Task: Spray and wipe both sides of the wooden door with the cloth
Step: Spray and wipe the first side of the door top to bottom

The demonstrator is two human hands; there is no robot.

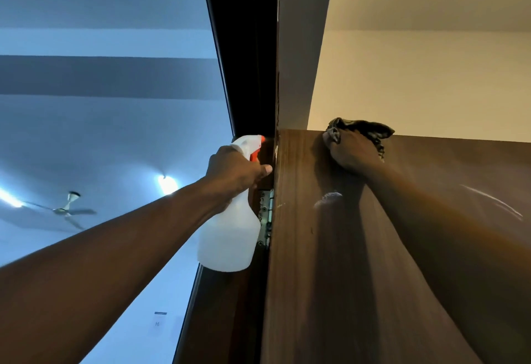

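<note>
The dark wooden door [344, 263] fills the lower right and runs up to its top edge. My right hand [352, 151] presses a dark cloth [370, 129] against the door face just below that top edge, near the hinge side. My left hand [232, 174] grips the neck of a white spray bottle [227, 237] with an orange trigger and nozzle. The bottle is upright beside the door's hinge edge, its nozzle pointing toward the dark frame.
A metal hinge [267, 214] sits between the door and the dark door frame [247, 76]. A cream wall [431, 76] rises above the door. On the left are a white ceiling with a ceiling fan [67, 210] and a lit lamp [166, 184].
</note>
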